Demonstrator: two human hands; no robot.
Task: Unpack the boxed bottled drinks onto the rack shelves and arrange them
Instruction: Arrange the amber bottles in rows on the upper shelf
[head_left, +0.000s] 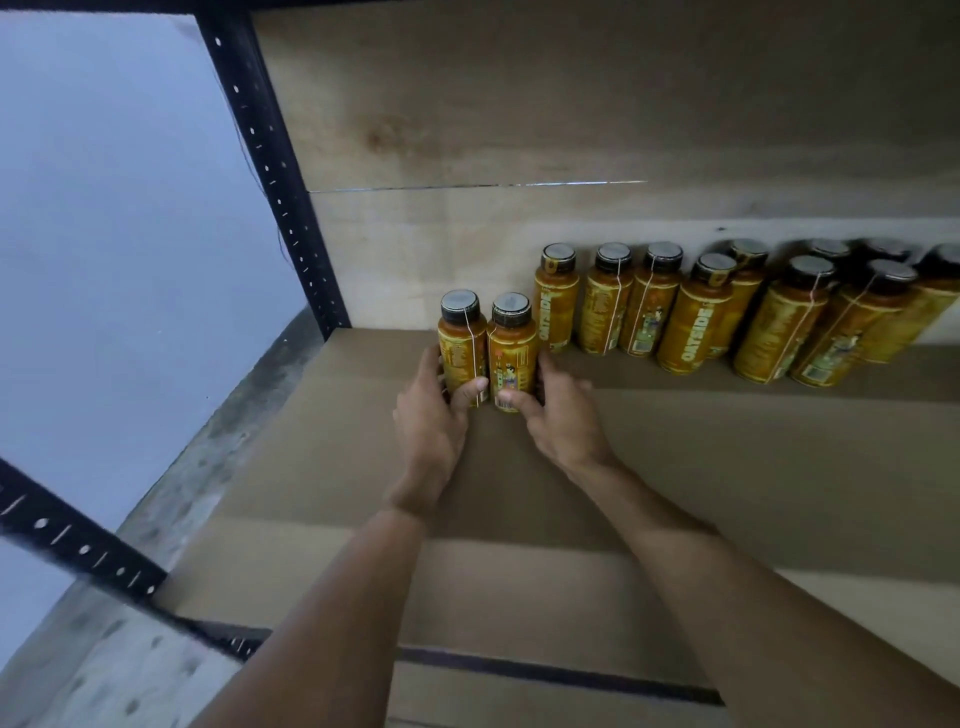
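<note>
Setting two bottles upright on the rack shelf. The left bottle (460, 353) and the right bottle (511, 353), both amber with dark caps, stand side by side and touching. They appear to rest on the cardboard-lined shelf (675, 467). The left hand (428, 421) has its grip wrapped round the left bottle, thumb across the label. The right hand (563, 415) grasps the right bottle likewise. Just behind and to the right, a back row of bottles (701, 312) runs along the wooden back panel (519, 104) and doubles into two ranks further right. A black perforated rack upright (270, 171) bounds the shelf on the left. Judged progress: well under way, with about a dozen bottles shelved. The held pair is not yet in line with the row. The box is out of view, so the remainder cannot be told.
</note>
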